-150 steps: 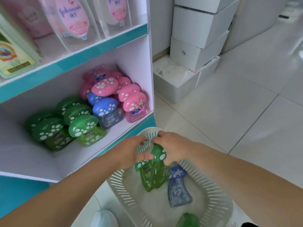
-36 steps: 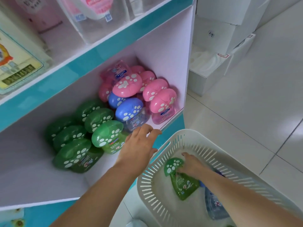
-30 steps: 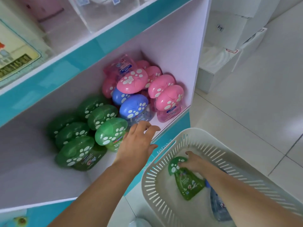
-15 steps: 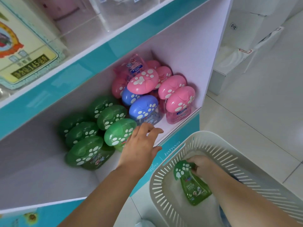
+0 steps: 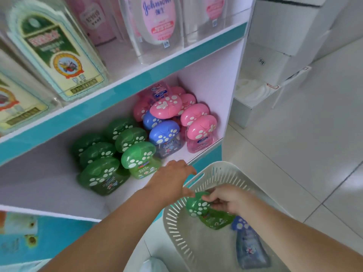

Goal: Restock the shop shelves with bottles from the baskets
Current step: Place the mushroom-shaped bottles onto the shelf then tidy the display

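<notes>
Right grip (image 5: pixel 225 201) partly hiding green bottle (image 5: pixel 197 206), left hand (image 5: pixel 171 178) blurred

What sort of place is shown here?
Probably a shop aisle for baby-care goods: a white shelf with teal edging holds rows of matching green, blue and pink paw-print-capped bottles, pink lotion bottles stand above, and the right hand grips a green bottle in a white slotted plastic basket.
</notes>
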